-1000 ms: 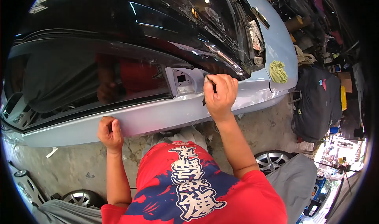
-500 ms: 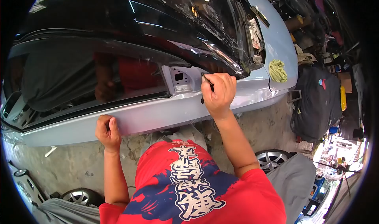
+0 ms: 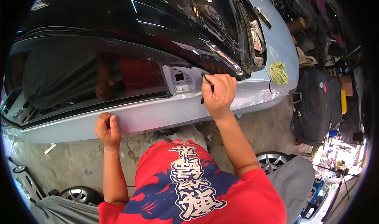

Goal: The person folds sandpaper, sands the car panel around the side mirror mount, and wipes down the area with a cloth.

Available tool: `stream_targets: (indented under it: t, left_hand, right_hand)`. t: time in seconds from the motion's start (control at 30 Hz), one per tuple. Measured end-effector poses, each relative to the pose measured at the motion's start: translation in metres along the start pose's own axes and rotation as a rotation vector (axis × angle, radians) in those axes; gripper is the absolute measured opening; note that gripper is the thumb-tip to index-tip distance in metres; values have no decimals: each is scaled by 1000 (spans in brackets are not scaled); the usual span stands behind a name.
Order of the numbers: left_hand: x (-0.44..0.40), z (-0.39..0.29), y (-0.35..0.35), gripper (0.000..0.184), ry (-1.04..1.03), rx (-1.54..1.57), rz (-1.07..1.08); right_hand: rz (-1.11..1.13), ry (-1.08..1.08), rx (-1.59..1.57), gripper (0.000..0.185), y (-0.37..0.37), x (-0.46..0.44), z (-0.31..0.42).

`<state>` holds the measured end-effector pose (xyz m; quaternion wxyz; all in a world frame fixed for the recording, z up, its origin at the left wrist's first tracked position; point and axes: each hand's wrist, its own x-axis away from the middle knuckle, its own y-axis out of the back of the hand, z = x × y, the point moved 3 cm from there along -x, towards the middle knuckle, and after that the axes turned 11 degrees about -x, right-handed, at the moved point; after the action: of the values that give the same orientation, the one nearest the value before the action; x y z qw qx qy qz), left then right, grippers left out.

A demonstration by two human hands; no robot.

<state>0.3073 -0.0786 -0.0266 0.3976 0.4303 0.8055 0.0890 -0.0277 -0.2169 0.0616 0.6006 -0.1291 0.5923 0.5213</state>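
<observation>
A pale blue-grey car is filling the upper part of the view, its long side panel running across in front of a person in a red and blue shirt. The concrete floor is showing below. A dark window is reflecting the person above the panel. A black cover is draping over something at the right, and a grey cover is lying beside a wheel.

The right hand is closing around a thin black tool, gripping it near the front of the window; the tool's upper tip is sitting close to the bodywork, but whether it is touching is hard to tell. The left hand is curling shut in a loose fist at the panel's lower edge. A small mount with holes is sitting between the window and the right hand. A crumpled green cloth is resting on the car's front.
</observation>
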Motion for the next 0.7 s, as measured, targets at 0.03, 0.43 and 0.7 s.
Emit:
stream_targets:
  t: [0.03, 0.43, 0.7]
  left_hand:
    - [-1, 0, -1, 12, 2, -7, -15]
    - [3, 2, -1, 11, 0, -18, 1]
    - [2, 3, 0, 10, -27, -55, -6]
  right_hand:
    - [-9, 25, -6, 26, -1, -5, -1]
    - [-19, 55, -12, 29, -2, -5, -1]
    - [-7, 44, -18, 26, -3, -9, 0]
